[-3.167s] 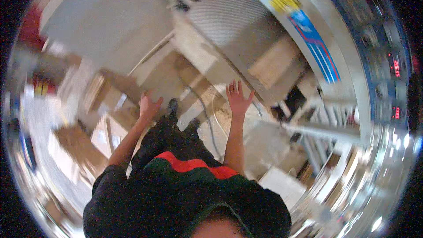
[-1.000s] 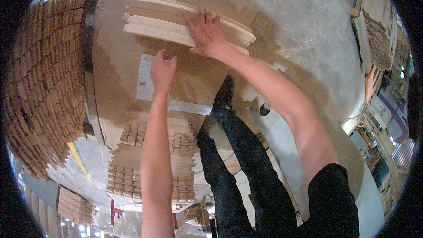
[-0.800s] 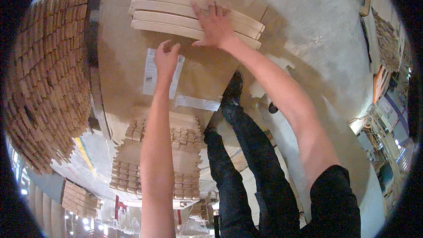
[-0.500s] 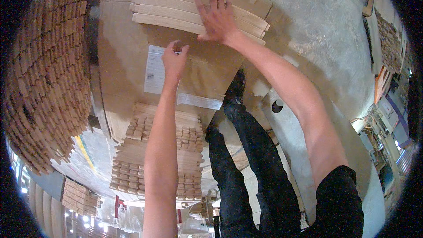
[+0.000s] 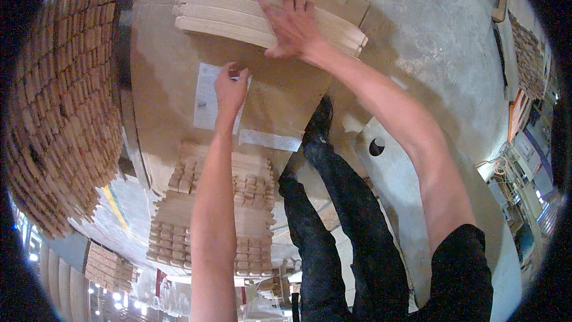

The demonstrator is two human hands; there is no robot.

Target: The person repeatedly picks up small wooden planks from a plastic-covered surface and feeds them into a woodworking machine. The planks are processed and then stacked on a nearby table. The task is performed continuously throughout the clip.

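Observation:
Several pale, slightly curved wooden slats [image 5: 223,15] lie side by side at the far edge of a brown cardboard sheet [image 5: 161,77]. My right hand [image 5: 292,27] rests flat across them, fingers spread. Nearer to me, my left hand [image 5: 231,88] is over a printed paper sheet [image 5: 205,95], covering part of it. Its fingers are curled in toward the thumb, and whatever they may hold is hidden. A narrow paper strip [image 5: 270,139] lies on the cardboard just right of that sheet.
Stacked wooden slats [image 5: 65,101] rise high on the left. Another stack of slats [image 5: 173,226] stands near me, partly behind my left forearm. A grey board with a round hole [image 5: 387,161] is beside my legs [image 5: 328,185]. Concrete floor [image 5: 441,36] stretches at the far right.
My left hand has drawn slightly nearer to me, and its fingers have closed from a loose, parted curl. My right hand stays spread on the slats, almost unmoved.

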